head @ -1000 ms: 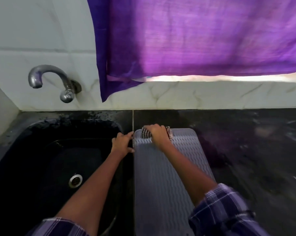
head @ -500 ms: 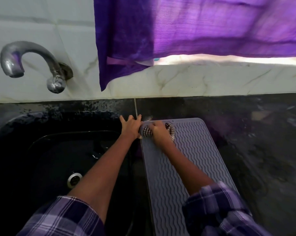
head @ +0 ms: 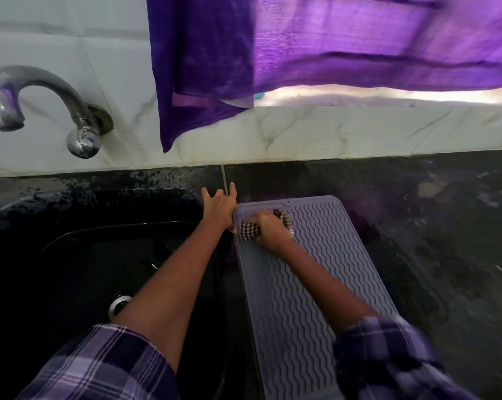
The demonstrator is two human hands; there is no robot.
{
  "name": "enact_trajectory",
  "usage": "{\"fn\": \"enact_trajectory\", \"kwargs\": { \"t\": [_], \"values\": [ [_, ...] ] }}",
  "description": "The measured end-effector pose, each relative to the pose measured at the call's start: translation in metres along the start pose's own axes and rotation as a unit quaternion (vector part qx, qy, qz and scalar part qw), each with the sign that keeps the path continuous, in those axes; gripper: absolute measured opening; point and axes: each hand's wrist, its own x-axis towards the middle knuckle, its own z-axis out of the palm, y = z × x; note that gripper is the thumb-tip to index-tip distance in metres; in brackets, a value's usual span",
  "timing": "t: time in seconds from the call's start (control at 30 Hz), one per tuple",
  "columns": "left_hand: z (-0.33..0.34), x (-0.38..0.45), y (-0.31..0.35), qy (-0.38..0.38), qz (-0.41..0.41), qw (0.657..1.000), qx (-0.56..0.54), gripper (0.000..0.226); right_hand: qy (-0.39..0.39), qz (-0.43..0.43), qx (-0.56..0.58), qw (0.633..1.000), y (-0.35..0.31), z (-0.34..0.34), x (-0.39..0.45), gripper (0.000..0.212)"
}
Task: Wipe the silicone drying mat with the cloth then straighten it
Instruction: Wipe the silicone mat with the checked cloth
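A grey silicone drying mat (head: 316,269) with wavy ridges lies on the black counter, right of the sink, slanted with its far end toward the left. My right hand (head: 268,228) presses a bunched black-and-white checked cloth (head: 249,231) onto the mat's far left corner. My left hand (head: 218,209) rests at the mat's far left edge, fingers spread toward the wall and thumb side against the mat's rim; whether it pinches the rim is hidden.
A black sink (head: 79,255) with a metal drain (head: 119,305) lies to the left. A steel tap (head: 42,102) juts from the tiled wall. A purple curtain (head: 330,41) hangs above the wet black counter (head: 431,241).
The view has shifted down and left. My right hand with the cloth stays at the mat's far left corner, rubbing slightly nearer. My left hand moved up to the mat's far corner, fingers spread.
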Motion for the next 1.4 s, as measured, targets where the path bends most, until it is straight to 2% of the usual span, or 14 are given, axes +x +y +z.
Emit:
{"fn": "enact_trajectory", "kwargs": {
  "t": [0.1, 0.23, 0.4, 0.57, 0.6, 0.7, 0.8, 0.9, 1.0, 1.07, 1.1, 1.2, 1.33, 1.4],
  "values": [
    [-0.002, 0.000, 0.003, 0.000, 0.003, 1.000, 0.014, 0.117, -0.075, 0.012, -0.026, 0.997, 0.000, -0.009, 0.007, 0.034],
    [0.001, 0.000, -0.001, -0.006, -0.003, 1.000, -0.020, 0.126, -0.025, 0.009, 0.005, 1.000, -0.016, -0.025, 0.042, 0.032],
    [0.006, 0.000, -0.006, 0.008, 0.006, 1.000, -0.018, 0.120, -0.017, 0.011, 0.012, 1.000, -0.009, -0.004, 0.001, 0.035],
    [0.001, -0.004, -0.004, 0.008, 0.018, 1.000, 0.012, 0.117, -0.145, -0.038, -0.028, 0.988, -0.003, -0.016, -0.021, 0.031],
    [0.001, -0.006, -0.003, 0.010, 0.020, 1.000, 0.014, 0.115, -0.139, -0.033, -0.030, 0.989, -0.006, -0.022, -0.011, 0.030],
    [0.000, -0.008, -0.001, 0.009, 0.018, 1.000, 0.021, 0.110, -0.044, 0.005, 0.000, 0.999, -0.017, -0.031, 0.018, 0.032],
    [0.005, -0.007, 0.000, 0.019, 0.011, 0.999, 0.023, 0.101, -0.012, -0.001, 0.019, 1.000, -0.023, -0.016, 0.014, 0.040],
    [0.009, -0.006, 0.000, 0.024, 0.011, 0.999, 0.039, 0.106, -0.017, 0.019, 0.013, 1.000, -0.013, -0.003, -0.026, 0.037],
    [0.008, -0.005, -0.002, 0.022, 0.016, 0.999, 0.046, 0.107, -0.094, -0.018, 0.000, 0.995, -0.006, -0.002, -0.059, 0.036],
    [0.004, -0.010, 0.002, 0.023, 0.029, 0.997, 0.067, 0.096, -0.160, -0.009, -0.013, 0.987, -0.012, -0.018, -0.043, 0.034],
    [0.002, -0.013, 0.005, 0.039, 0.041, 0.995, 0.084, 0.083, -0.162, 0.015, -0.007, 0.987, -0.017, -0.026, -0.030, 0.033],
    [0.002, -0.018, 0.009, 0.074, 0.060, 0.988, 0.120, 0.041, -0.069, 0.061, 0.024, 0.995, -0.030, -0.030, -0.005, 0.036],
    [0.012, -0.019, 0.006, 0.032, 0.058, 0.994, 0.082, 0.029, -0.027, 0.056, 0.019, 0.998, -0.032, -0.009, -0.033, 0.032],
    [0.013, -0.016, 0.004, 0.026, 0.060, 0.996, 0.062, 0.024, -0.062, 0.048, 0.019, 0.997, -0.027, -0.004, -0.055, 0.033]
  ]
}}
